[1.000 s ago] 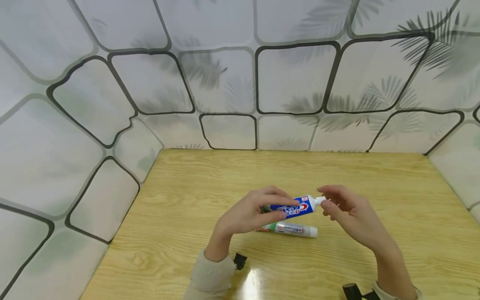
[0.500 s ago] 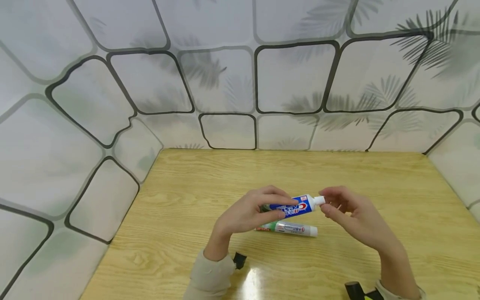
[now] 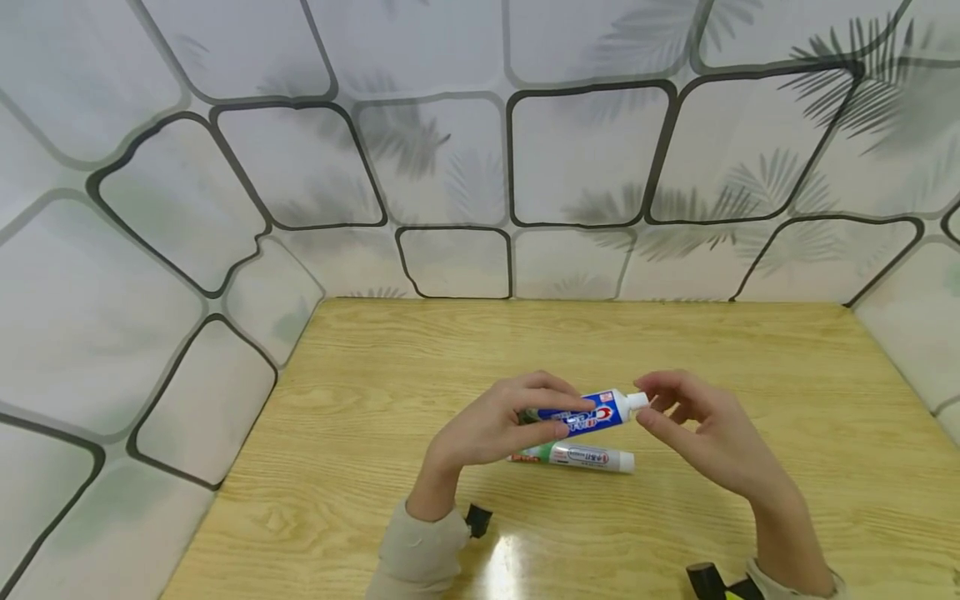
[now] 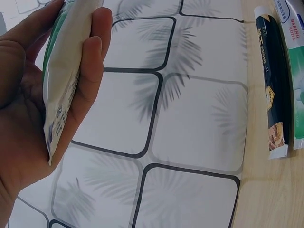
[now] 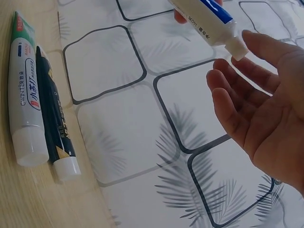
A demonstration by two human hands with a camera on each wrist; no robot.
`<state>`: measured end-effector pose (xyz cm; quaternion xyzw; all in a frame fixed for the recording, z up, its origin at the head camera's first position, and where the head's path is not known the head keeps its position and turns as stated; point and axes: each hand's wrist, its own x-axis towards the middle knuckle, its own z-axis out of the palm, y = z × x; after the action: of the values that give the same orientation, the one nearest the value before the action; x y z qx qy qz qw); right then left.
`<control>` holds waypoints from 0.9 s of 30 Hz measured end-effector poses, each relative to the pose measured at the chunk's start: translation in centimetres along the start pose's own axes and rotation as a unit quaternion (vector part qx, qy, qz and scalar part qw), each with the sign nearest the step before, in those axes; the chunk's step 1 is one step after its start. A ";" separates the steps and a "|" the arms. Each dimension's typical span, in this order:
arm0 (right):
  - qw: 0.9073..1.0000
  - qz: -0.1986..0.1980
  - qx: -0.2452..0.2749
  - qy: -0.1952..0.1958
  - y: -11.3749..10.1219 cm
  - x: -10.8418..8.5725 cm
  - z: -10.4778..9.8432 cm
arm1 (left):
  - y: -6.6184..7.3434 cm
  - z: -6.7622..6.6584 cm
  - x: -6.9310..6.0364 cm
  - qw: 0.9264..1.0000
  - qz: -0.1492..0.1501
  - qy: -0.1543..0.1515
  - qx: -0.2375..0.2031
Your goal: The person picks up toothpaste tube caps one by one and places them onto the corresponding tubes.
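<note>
A blue and white toothpaste tube (image 3: 592, 417) is held above the table by my left hand (image 3: 502, 421), thumb on the near side and fingers on the far side. Its white back and flat end (image 4: 59, 123) lie along the palm in the left wrist view. The white cap (image 3: 637, 401) points right. My right hand (image 3: 705, 433) has its thumb and index finger spread on either side of the cap, the other fingers loosely bent. In the right wrist view the cap (image 5: 236, 49) shows uncovered, very close to the fingertips; contact is hard to tell.
A white and green toothpaste tube (image 3: 588, 457) lies on the wood-grain table (image 3: 420, 350) just nearer than the held tube. Beside it lies a dark tube with a white cap (image 5: 59, 118), mostly hidden in the head view. A patterned wall covering (image 3: 450, 192) encloses the table's back and sides.
My right hand moves slightly away from the cap, then slightly back left, its thumb and index finger now wider apart around it. The left hand and held tube stay nearly still.
</note>
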<state>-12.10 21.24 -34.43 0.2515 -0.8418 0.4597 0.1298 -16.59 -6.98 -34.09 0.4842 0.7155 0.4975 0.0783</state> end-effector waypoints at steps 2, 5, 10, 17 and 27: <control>1.000 -0.010 0.001 0.001 0.0 0.1 0.0 | 0.0 0.0 0.0 1.000 0.001 -0.001 -0.001; 1.000 -0.008 -0.006 0.003 -0.1 0.1 0.1 | 0.0 -0.1 0.0 1.000 0.004 -0.004 0.001; 1.000 0.008 -0.020 0.005 -0.2 0.0 0.1 | 0.1 -0.1 0.1 1.000 0.008 -0.007 0.009; 1.000 -0.010 -0.021 0.001 -0.4 0.1 0.1 | 0.1 -0.2 0.0 1.000 0.012 -0.004 0.018; 1.000 -0.027 -0.012 0.007 -0.4 0.1 0.5 | 0.2 -0.3 -0.1 0.999 0.019 -0.005 0.037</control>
<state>-11.94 20.63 -34.39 0.2692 -0.8393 0.4477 0.1507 -16.60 -7.21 -33.87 0.5024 0.7237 0.4700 0.0548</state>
